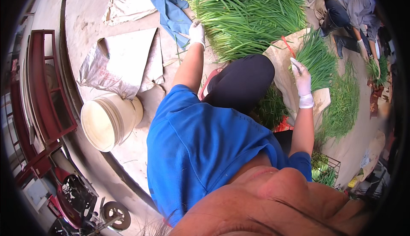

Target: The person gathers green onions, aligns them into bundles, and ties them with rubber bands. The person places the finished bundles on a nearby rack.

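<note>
A large pile of green garlic chives [246, 11] lies in front of me, pale stem ends toward the left. My left hand [197, 34], in a white glove, is at the pile's left edge beside a blue cloth [166, 7]; whether its fingertips grip any stems is unclear. At right, my white-gloved right hand [302, 79] is closed around the stem end of a smaller bunch of chives [317, 58]. That bunch rests on a beige sheet [277, 55] spread by my knee. A red strip [288, 46] lies just above this hand, across the sheet.
A cream plastic bucket [99, 124] lies on its side at left, touching a whitish sack [128, 56]. Loose green trimmings [341, 101] cover the floor at right. A bent-over co-worker [355, 8] holds greens at upper right. A wire basket [334, 168] stands lower right.
</note>
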Available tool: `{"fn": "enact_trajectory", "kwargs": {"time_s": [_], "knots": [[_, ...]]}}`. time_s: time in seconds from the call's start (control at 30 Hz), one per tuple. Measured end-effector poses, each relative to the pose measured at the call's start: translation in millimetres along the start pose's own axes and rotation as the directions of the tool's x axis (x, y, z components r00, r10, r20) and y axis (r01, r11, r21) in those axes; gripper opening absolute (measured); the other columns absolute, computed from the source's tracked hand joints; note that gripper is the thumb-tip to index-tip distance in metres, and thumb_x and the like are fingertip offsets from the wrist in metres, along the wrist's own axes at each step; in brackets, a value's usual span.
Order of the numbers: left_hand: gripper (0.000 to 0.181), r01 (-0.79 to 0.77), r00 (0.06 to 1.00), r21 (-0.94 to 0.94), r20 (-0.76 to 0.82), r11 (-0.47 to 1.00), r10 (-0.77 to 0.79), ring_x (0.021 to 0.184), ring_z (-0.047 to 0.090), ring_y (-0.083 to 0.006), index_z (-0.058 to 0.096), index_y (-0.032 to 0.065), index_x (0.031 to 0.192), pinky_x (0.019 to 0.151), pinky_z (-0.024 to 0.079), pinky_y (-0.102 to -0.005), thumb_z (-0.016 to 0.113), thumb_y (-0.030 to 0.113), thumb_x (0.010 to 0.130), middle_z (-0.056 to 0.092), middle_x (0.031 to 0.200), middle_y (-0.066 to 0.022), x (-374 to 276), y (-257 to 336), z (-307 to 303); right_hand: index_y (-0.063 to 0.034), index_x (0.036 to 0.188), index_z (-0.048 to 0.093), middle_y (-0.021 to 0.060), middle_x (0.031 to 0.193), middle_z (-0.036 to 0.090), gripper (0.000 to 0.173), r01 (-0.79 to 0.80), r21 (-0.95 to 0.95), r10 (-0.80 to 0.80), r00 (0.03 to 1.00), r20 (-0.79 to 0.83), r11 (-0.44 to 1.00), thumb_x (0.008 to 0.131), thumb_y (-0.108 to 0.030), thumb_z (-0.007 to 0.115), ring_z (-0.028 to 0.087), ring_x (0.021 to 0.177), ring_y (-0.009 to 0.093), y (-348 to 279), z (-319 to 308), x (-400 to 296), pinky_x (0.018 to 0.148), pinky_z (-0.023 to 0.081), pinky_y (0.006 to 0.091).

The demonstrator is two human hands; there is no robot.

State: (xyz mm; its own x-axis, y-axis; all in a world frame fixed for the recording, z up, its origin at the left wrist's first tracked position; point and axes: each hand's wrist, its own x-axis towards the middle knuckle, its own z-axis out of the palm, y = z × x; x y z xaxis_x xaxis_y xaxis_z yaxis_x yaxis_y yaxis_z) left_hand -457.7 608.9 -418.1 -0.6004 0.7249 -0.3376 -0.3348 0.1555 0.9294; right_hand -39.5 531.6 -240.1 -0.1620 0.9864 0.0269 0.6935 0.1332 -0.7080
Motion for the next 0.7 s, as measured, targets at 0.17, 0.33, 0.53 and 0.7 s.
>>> {"fn": "enact_trajectory", "kwargs": {"time_s": [0.17, 0.33, 0.53, 0.7], "knots": [[0.024, -0.121, 0.979, -0.053, -0.172, 0.991, 0.111, 0.071, 0.052, -0.01, 0.062, 0.0012, 0.099, 0.066, 0.043, -0.0234, 0.052, 0.0, 0.077, 0.061, 0.081, -0.0038, -4, -2, -5, -0.0094, 0.103, 0.065, 0.0085, 0.103, 0.065, 0.021, 0.453, 0.024, -0.437, 0.843, 0.314, 0.891, 0.085, -0.017, 0.058, 0.059, 0.099, 0.025, -90, 121, 126, 0.089, 0.046, 0.0326], [0.022, -0.06, 0.993, -0.077, -0.109, 0.995, 0.051, 0.077, 0.057, -0.0087, 0.062, 0.0055, 0.102, 0.069, 0.043, -0.0225, 0.05, 0.004, 0.083, 0.063, 0.089, -0.0011, -12, 3, -17, -0.0083, 0.12, 0.055, 0.0092, 0.104, 0.062, 0.045, 0.761, -0.287, -0.625, 0.645, 0.44, 0.582, 0.079, -0.024, 0.063, 0.057, 0.097, 0.026, -103, 249, 199, 0.085, 0.046, 0.0347], [0.022, -0.089, 0.99, -0.078, -0.115, 0.993, 0.08, 0.09, 0.059, -0.0093, 0.06, 0.0081, 0.11, 0.074, 0.044, -0.0235, 0.05, 0.009, 0.09, 0.064, 0.1, -0.0012, 9, 11, -36, -0.0096, 0.121, 0.054, 0.0017, 0.081, 0.057, 0.038, 0.821, -0.42, -0.654, 0.565, 0.503, 0.386, 0.084, -0.013, 0.049, 0.055, 0.075, 0.019, -82, 276, 215, 0.063, 0.045, 0.033], [0.026, -0.252, 0.956, -0.189, -0.203, 0.949, 0.213, 0.096, 0.057, -0.0121, 0.054, -0.0004, 0.116, 0.085, 0.044, -0.0236, 0.049, 0.002, 0.09, 0.058, 0.11, -0.0065, 63, 33, -43, -0.0069, 0.098, 0.064, 0.0082, 0.089, 0.061, 0.02, 0.809, -0.153, -0.772, 0.587, 0.243, 0.567, 0.078, -0.008, 0.062, 0.057, 0.086, 0.026, -109, 202, 203, 0.073, 0.047, 0.0394]]}}
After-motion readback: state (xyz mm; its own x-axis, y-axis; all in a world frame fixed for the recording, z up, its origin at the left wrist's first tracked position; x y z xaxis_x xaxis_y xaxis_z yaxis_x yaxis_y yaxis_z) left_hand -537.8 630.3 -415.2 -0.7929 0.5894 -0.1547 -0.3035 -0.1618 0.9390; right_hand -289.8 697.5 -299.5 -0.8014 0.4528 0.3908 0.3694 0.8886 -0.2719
